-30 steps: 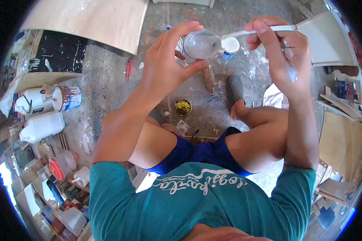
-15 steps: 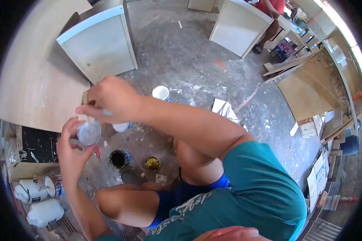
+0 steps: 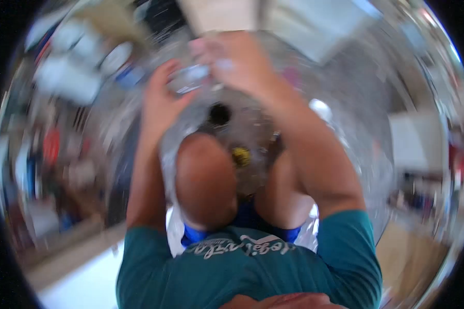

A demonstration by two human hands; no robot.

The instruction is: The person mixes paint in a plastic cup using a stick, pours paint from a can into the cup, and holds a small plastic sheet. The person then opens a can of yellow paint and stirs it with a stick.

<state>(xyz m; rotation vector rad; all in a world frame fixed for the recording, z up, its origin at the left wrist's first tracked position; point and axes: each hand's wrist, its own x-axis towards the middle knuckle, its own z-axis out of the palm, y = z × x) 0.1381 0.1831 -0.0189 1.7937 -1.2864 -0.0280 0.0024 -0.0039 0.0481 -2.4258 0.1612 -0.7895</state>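
My left hand (image 3: 162, 98) is curled around a clear plastic cup (image 3: 185, 80), held up in front of my knees. Close against the cup's right side is my right hand (image 3: 237, 59), fingers closed; motion blur hides what they hold. Below the cup, on the floor, stands an open can with a dark inside (image 3: 219, 114). Nearer my legs is a small container with yellow contents (image 3: 241, 156).
White jugs (image 3: 69, 77) and a tub lying tilted (image 3: 117, 59) are at the upper left. Pale wooden cabinets (image 3: 314, 31) stand ahead. A white-topped can (image 3: 320, 109) is beyond my right forearm. A wooden board (image 3: 415, 257) lies at the lower right.
My view has swung left and down, so the surroundings have shifted and blurred. Both hands remain together at the cup, the right hand now beside it rather than above it.
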